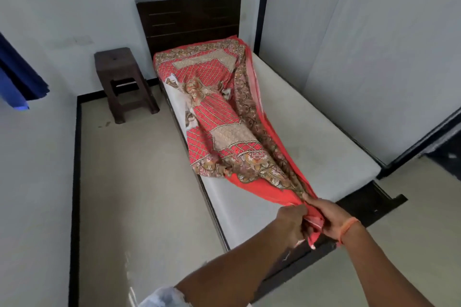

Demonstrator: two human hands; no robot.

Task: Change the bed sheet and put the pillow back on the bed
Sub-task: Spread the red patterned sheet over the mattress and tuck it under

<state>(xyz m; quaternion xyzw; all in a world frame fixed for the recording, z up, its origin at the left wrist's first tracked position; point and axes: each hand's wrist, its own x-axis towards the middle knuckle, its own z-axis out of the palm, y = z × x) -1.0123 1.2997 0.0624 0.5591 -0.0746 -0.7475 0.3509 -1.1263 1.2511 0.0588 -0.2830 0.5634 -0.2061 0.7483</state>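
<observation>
Sheet (219,117) bunched along mattress (311,137); stool (122,77) left of headboard (189,17), seemingly beside bed.

Both arms reached forward, the left hand (291,222) and right hand (326,217) close together, fingers curled and gripping the bunched bed sheet (224,127) edge.

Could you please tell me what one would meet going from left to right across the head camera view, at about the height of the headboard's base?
Blue curtain → dark brown plastic stool → red patterned bed sheet → bare white mattress → black-framed white wall panel.
</observation>
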